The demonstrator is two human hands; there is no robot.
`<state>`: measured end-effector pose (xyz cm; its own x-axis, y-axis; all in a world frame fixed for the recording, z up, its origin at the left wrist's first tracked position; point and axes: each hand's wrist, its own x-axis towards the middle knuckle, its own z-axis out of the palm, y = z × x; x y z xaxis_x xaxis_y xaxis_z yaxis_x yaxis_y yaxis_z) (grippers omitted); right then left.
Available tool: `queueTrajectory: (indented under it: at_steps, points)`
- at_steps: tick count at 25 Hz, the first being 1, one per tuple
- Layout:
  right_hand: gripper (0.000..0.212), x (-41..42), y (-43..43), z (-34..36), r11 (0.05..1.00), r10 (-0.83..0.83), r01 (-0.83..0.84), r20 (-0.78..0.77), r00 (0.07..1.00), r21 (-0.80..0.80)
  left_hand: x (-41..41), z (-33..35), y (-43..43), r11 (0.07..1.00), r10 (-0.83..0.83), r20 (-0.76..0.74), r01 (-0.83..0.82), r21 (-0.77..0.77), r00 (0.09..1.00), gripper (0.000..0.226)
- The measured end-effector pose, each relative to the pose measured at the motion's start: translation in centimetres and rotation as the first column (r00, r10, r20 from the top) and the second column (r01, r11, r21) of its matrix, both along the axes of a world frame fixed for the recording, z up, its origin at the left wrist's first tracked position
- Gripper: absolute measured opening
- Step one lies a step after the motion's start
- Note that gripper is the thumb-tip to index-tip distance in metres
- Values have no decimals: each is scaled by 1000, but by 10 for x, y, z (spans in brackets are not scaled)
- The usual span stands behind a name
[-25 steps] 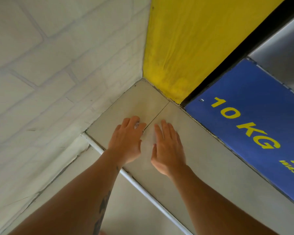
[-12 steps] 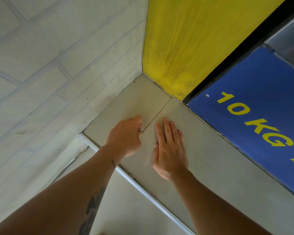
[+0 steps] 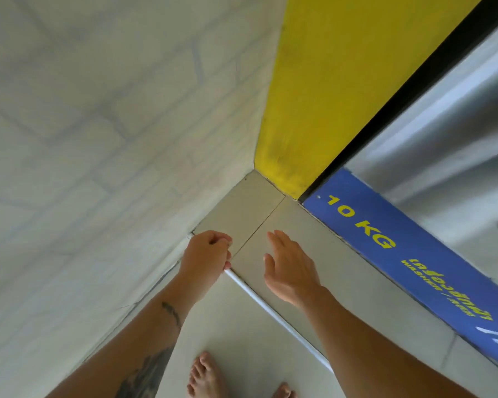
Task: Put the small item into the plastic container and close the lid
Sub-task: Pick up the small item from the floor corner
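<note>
Left hand curled, contents hidden.

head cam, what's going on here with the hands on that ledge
A person is standing barefoot in a corner, arms stretched to a tiled ledge beside a white brick wall and a blue "10 KG" sign. The left hand is curled into a loose fist at the ledge's front edge; whether it holds the small item cannot be told. The right hand is open, fingers spread, over the tile. No plastic container is in view, so nothing has gone into one yet.
</note>
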<state>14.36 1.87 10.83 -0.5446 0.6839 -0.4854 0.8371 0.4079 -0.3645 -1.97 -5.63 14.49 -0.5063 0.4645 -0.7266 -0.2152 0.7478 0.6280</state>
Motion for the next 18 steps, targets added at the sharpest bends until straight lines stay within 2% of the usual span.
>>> queueTrajectory:
  at_steps: [4, 8, 12, 18]
  points:
    - [41, -12, -23, 132, 997, 66, -61, -96, 993, 52, 12, 118, -36, 995, 97, 147, -96, -13, 984, 26]
    - [38, -3, -52, 263, 986, 142, -123, -175, 974, 112, 30, 244, -71, 978, 192, 195, -203, 42, 962, 25]
    - [39, 21, -85, 349, 953, 258, -215, -197, 946, 216, 57, 339, -108, 947, 258, 150, -281, 155, 954, 25]
    - [45, 65, -138, 424, 891, 433, -371, -250, 866, 260, 115, 431, -194, 879, 377, 5, -360, 312, 926, 25]
